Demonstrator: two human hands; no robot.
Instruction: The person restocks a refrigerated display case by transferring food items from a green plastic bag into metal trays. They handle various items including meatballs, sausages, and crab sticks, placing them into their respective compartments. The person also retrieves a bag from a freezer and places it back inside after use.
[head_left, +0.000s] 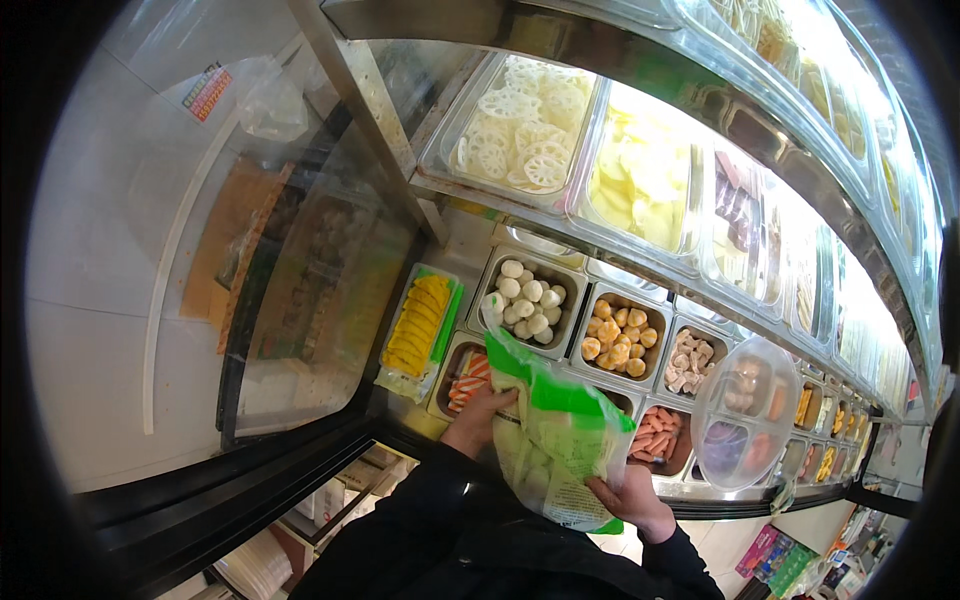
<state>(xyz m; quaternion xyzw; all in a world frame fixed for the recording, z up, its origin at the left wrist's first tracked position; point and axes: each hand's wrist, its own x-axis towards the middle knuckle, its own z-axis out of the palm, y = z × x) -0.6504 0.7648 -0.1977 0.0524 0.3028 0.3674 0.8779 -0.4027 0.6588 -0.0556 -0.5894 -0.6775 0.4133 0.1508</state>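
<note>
A green and clear plastic food bag (559, 450) is held up before me, with pale round pieces showing faintly inside. On its left side, my left hand (476, 420) grips the bag. The lower right edge is pinched in my right hand (636, 501). Beyond the bag's top stands a steel pan of white balls (525, 300). Right of that pan is another with orange-and-white balls (619, 337). Red-and-white striped pieces (469, 381) lie in a pan just beyond my left hand. Small pink sausages (656, 433) fill a pan beyond my right hand.
A clear oval plastic lid (745, 412) lies across pans at the right. Yellow pieces in a tray (420, 322) sit at the left end. A raised steel shelf bears tubs of sliced lotus root (517, 127) and pale yellow slices (641, 176). A glass side panel (322, 300) bounds the left.
</note>
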